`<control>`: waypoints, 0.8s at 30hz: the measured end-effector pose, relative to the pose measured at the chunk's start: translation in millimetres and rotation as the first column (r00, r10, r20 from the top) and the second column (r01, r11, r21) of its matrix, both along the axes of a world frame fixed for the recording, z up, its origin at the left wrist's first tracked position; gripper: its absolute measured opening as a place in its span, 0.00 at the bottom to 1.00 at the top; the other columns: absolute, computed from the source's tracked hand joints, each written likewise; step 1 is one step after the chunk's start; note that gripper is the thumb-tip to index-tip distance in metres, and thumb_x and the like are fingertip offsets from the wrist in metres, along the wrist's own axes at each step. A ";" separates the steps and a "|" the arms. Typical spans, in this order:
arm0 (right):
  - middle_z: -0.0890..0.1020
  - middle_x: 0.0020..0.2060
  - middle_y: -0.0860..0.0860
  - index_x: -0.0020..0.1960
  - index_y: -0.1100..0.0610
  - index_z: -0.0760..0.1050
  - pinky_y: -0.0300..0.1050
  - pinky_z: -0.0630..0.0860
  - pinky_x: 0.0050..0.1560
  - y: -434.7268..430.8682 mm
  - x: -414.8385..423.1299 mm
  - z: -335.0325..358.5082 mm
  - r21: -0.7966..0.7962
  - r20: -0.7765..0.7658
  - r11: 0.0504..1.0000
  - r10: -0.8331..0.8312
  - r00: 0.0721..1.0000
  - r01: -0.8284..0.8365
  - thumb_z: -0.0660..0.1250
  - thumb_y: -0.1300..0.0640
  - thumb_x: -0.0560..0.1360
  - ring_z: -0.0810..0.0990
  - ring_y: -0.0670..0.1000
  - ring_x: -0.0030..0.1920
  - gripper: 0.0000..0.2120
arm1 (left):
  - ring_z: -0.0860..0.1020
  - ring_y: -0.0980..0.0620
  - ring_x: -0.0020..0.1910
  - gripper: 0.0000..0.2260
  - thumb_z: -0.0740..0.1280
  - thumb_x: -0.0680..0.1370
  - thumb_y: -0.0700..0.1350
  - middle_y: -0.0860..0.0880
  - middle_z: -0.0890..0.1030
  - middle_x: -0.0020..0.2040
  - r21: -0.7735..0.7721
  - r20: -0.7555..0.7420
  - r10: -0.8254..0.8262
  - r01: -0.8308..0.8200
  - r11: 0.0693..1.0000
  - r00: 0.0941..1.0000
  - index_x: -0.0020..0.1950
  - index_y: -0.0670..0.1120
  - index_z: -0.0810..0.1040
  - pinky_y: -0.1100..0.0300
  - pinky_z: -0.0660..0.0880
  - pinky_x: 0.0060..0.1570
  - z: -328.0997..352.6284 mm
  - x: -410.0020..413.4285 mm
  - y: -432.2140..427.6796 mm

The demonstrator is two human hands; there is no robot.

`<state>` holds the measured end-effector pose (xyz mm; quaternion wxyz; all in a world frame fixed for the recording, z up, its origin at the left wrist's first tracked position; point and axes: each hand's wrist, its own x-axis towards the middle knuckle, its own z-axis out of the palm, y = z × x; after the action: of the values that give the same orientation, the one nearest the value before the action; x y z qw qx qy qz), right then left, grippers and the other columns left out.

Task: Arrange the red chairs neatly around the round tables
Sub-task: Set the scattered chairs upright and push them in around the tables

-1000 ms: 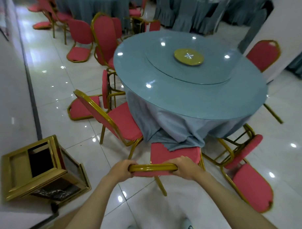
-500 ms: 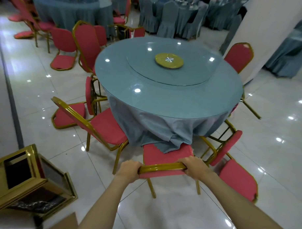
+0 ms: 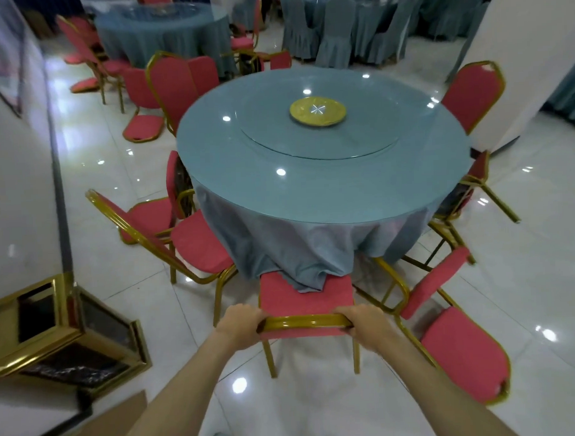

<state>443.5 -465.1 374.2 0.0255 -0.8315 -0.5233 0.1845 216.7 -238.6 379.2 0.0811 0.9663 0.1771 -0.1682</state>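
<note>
Fingers of both hands are curled tight over the gold top rail of one red chair [image 3: 306, 293], left hand [image 3: 239, 324] at the left corner of the backrest and right hand [image 3: 369, 326] at the right corner, so that's two hands clamped on a single chair. Its seat sits right at the near edge of the round table [image 3: 323, 161], with the hanging blue tablecloth [image 3: 300, 246] draped onto the front of the seat. Counting red chairs right around this table, I get about eight: the held one, one angled at the near left [image 3: 182, 234], one tipped over on the floor at the near right [image 3: 453, 339], one lying over behind the near-left chair [image 3: 172, 186], two upright at the far left [image 3: 180, 84], one upright at the far right [image 3: 471, 94], and one leaning at the right edge [image 3: 477, 178]. On the table there's one glass turntable [image 3: 326, 141] with one yellow dish [image 3: 317, 111] on it. A second round table [image 3: 162, 33] stands further back with more red chairs scattered by it, too jumbled to count. One gold-framed stand [image 3: 62, 330] lies tipped at the left.
</note>
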 end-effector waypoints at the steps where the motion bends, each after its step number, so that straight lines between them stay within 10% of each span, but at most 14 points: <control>1: 0.84 0.46 0.44 0.57 0.43 0.78 0.50 0.78 0.49 -10.9 5.7 -8.8 -0.002 -0.016 1.000 -0.007 1.000 0.007 0.68 0.53 0.76 0.82 0.50 0.48 0.11 | 0.80 0.53 0.45 0.08 0.64 0.82 0.55 0.52 0.81 0.46 0.020 -0.013 -0.007 0.007 1.000 1.000 0.53 0.52 0.79 0.58 0.79 0.50 0.6 7.8 -9.6; 7: 0.85 0.40 0.45 0.53 0.43 0.81 0.43 0.73 0.37 -56.2 2.9 -47.4 0.098 -0.089 0.995 -0.010 0.996 0.019 0.69 0.54 0.74 0.83 0.50 0.41 0.10 | 0.82 0.52 0.47 0.06 0.65 0.82 0.49 0.52 0.82 0.48 0.046 -0.109 0.052 -0.047 0.998 0.993 0.56 0.53 0.80 0.57 0.80 0.53 -8.1 19.6 -40.6; 16: 0.83 0.49 0.45 0.58 0.45 0.78 0.46 0.79 0.47 -49.2 9.5 -40.7 -0.032 -0.281 0.997 -0.082 0.956 0.075 0.70 0.52 0.77 0.82 0.50 0.49 0.11 | 0.77 0.54 0.59 0.15 0.65 0.82 0.39 0.55 0.81 0.57 -0.209 -0.054 0.277 -0.282 0.936 0.959 0.64 0.56 0.78 0.57 0.71 0.63 -2.5 27.3 -63.8; 24: 0.79 0.56 0.43 0.67 0.47 0.77 0.43 0.76 0.62 -89.9 61.5 -25.6 -0.142 -0.545 0.982 -0.185 0.818 0.128 0.75 0.62 0.73 0.77 0.45 0.57 0.24 | 0.75 0.44 0.65 0.23 0.56 0.82 0.36 0.47 0.77 0.65 -0.482 -0.454 -0.045 -0.202 0.852 0.890 0.72 0.57 0.72 0.50 0.73 0.63 24.5 63.7 -38.7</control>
<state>505.0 -555.0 348.6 0.1503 -0.7824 -0.4136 0.4407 280.4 -277.3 403.7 0.3014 0.8348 0.1797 -0.4242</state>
